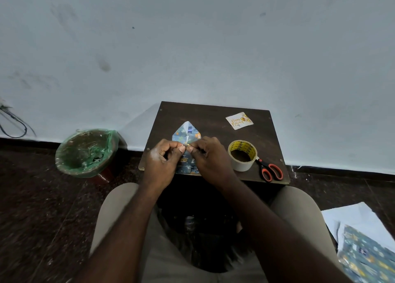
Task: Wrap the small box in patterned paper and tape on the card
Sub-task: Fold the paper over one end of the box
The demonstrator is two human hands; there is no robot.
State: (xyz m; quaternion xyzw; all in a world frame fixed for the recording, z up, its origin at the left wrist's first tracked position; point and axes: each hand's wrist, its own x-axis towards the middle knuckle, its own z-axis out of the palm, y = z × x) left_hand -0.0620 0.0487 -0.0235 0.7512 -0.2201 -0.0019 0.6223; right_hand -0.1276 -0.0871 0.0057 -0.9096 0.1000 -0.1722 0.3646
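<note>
A small box covered in blue patterned wrapping paper (188, 166) lies on the near middle of a small dark brown wooden tabletop (213, 116). Its far end is folded into a pointed triangular flap (186, 132) that lies flat on the wood and points toward the wall. The left hand (161, 163) and the right hand (208, 156) meet over the parcel, fingers curled and thumb tips almost touching. Each pinches the paper at the base of that flap, along the centre seam. The hands hide most of the parcel's middle. On the far right of the tabletop, well apart from the parcel, lies a small white square card with a gold birthday greeting (239, 120). Nearer, just right of the right hand, stands a roll of beige tape with a yellow printed core (242, 155). A pair of scissors with red and black handles (270, 169) touches it at the near right corner. On the floor to the left sits a round bin lined with green plastic (85, 152), and to the right lie spare sheets of the same blue paper (367, 257).
</note>
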